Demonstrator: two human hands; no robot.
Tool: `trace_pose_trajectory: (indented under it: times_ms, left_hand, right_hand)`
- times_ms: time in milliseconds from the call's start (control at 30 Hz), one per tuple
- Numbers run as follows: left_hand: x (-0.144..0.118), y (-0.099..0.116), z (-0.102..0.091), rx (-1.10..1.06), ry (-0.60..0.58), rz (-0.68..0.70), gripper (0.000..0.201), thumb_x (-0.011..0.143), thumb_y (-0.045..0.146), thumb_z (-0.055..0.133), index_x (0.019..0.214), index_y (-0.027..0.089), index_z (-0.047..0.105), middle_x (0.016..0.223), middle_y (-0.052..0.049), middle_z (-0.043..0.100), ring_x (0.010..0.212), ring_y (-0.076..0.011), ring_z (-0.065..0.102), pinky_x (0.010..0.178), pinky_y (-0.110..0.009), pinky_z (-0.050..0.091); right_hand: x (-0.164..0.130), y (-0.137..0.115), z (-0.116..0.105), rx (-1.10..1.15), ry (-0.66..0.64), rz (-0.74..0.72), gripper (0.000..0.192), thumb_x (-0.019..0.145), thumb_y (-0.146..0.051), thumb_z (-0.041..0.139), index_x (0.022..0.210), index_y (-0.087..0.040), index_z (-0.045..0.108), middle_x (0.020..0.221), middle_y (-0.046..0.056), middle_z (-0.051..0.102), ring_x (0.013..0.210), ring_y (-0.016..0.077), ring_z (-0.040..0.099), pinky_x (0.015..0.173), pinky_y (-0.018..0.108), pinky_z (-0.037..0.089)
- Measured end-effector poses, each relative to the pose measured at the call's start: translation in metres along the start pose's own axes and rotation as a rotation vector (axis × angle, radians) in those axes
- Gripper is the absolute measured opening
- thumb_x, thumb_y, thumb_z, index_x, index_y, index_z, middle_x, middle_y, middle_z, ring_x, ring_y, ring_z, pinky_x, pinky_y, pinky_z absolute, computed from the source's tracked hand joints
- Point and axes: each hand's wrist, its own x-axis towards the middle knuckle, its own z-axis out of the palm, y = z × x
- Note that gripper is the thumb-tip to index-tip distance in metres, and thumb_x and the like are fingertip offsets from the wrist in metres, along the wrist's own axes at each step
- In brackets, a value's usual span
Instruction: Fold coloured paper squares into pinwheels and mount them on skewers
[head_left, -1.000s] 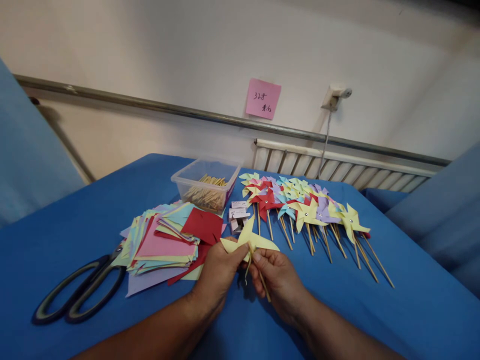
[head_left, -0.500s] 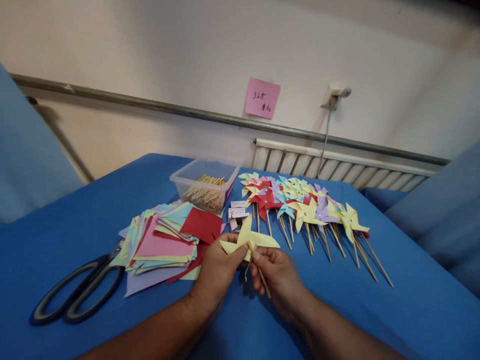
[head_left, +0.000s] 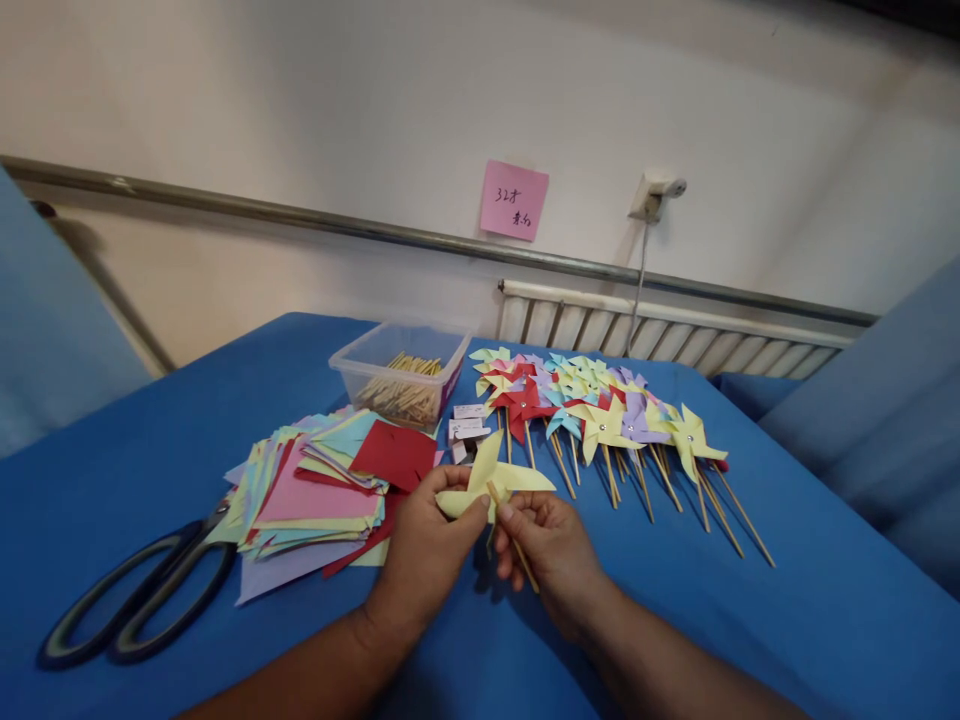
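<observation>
Low over the blue table, my left hand (head_left: 435,525) grips a pale yellow paper pinwheel (head_left: 491,470), thumb on its face side toward me and fingers behind. My right hand (head_left: 551,545) pinches a thin wooden stick (head_left: 526,565) between thumb and fingers. The stick's upper end lies against the pinwheel's centre and its lower end points down to the right. A short thin strand, too small to name, hangs below the pinwheel between my hands. Just behind the pinwheel stand small white boxes (head_left: 469,425), partly covered by it.
Left of my hands lies a stack of coloured paper (head_left: 322,490), with black-handled scissors (head_left: 139,600) beside it. A clear plastic box (head_left: 352,375) of short sticks stands behind. Several finished pinwheels (head_left: 604,425) lie at the right. A wall rail and radiator (head_left: 660,330) border the table's back.
The stick's upper end now shows more plainly against the pinwheel's centre. Both hands keep their hold; the whole view has shifted slightly.
</observation>
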Motion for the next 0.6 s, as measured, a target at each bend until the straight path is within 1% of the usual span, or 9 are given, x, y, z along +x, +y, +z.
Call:
trace_pose_trajectory:
  times_ms: [167, 233, 300, 367, 433, 500, 533, 600]
  left_hand:
    - [-0.0005, -0.0011, -0.0002, -0.095, -0.056, -0.022, 0.025, 0.069, 0.03, 0.065, 0.088, 0.016, 0.058, 0.072, 0.0, 0.066, 0.061, -0.0138, 0.058, 0.056, -0.023, 0.044]
    - [-0.0015, -0.0005, 0.0001, -0.135, -0.084, -0.041, 0.028, 0.07, 0.031, 0.065, 0.091, 0.015, 0.058, 0.073, -0.001, 0.066, 0.063, -0.0148, 0.059, 0.057, -0.024, 0.045]
    - [-0.0027, 0.0014, 0.0004, -0.174, -0.095, -0.052, 0.03, 0.069, 0.03, 0.066, 0.093, 0.015, 0.058, 0.076, -0.002, 0.067, 0.066, -0.0156, 0.06, 0.061, -0.025, 0.046]
    - [-0.0038, 0.0039, 0.0001, -0.224, -0.114, -0.047, 0.03, 0.069, 0.029, 0.066, 0.095, 0.015, 0.058, 0.082, -0.003, 0.069, 0.074, -0.0171, 0.062, 0.067, -0.026, 0.047]
    - [-0.0047, 0.0056, -0.0009, -0.277, -0.175, -0.025, 0.03, 0.071, 0.029, 0.064, 0.097, 0.016, 0.058, 0.089, -0.005, 0.069, 0.084, -0.019, 0.062, 0.075, -0.028, 0.047]
    - [-0.0051, 0.0057, -0.0026, -0.297, -0.232, 0.006, 0.029, 0.074, 0.029, 0.062, 0.099, 0.016, 0.057, 0.098, -0.007, 0.068, 0.092, -0.0202, 0.061, 0.082, -0.03, 0.046]
    - [-0.0051, 0.0051, -0.0038, -0.29, -0.236, 0.02, 0.029, 0.075, 0.029, 0.061, 0.1, 0.017, 0.057, 0.101, -0.008, 0.067, 0.095, -0.0205, 0.061, 0.084, -0.031, 0.045]
    - [-0.0039, 0.0033, -0.0061, -0.251, -0.194, 0.043, 0.029, 0.076, 0.029, 0.061, 0.101, 0.017, 0.058, 0.105, -0.008, 0.066, 0.1, -0.0212, 0.059, 0.088, -0.032, 0.043]
  right_hand:
    - [0.003, 0.0014, -0.0013, -0.126, 0.072, -0.024, 0.045, 0.066, -0.058, 0.066, 0.069, -0.018, 0.045, 0.047, -0.005, 0.059, 0.03, 0.0074, 0.05, 0.027, 0.013, 0.03]
    - [0.0027, 0.0005, -0.0015, -0.184, 0.104, -0.047, 0.046, 0.068, -0.06, 0.063, 0.067, -0.018, 0.044, 0.044, -0.006, 0.056, 0.028, 0.0056, 0.046, 0.027, 0.013, 0.027]
    - [0.0019, -0.0007, -0.0018, -0.203, 0.11, -0.083, 0.046, 0.071, -0.06, 0.06, 0.064, -0.018, 0.043, 0.042, -0.007, 0.052, 0.027, 0.0032, 0.039, 0.028, 0.013, 0.023]
    - [0.0013, -0.0016, -0.0024, -0.172, 0.095, -0.124, 0.045, 0.074, -0.058, 0.059, 0.062, -0.018, 0.042, 0.04, -0.009, 0.047, 0.027, 0.0016, 0.032, 0.029, 0.014, 0.02]
    - [0.0014, -0.0019, -0.0031, -0.112, 0.07, -0.138, 0.044, 0.076, -0.056, 0.058, 0.061, -0.018, 0.042, 0.039, -0.01, 0.043, 0.028, 0.0013, 0.028, 0.03, 0.015, 0.018]
    - [0.0022, -0.0019, -0.0038, -0.031, 0.054, -0.105, 0.043, 0.076, -0.056, 0.058, 0.061, -0.018, 0.042, 0.039, -0.01, 0.041, 0.028, 0.0014, 0.025, 0.03, 0.016, 0.016]
    - [0.0025, -0.0021, -0.0041, 0.013, 0.046, -0.076, 0.044, 0.075, -0.056, 0.059, 0.061, -0.018, 0.043, 0.039, -0.01, 0.041, 0.028, 0.0014, 0.024, 0.03, 0.016, 0.015]
    - [0.0025, -0.0034, -0.0044, 0.11, 0.02, -0.002, 0.042, 0.073, -0.056, 0.062, 0.065, -0.018, 0.045, 0.043, -0.01, 0.042, 0.029, 0.0009, 0.024, 0.031, 0.016, 0.013]
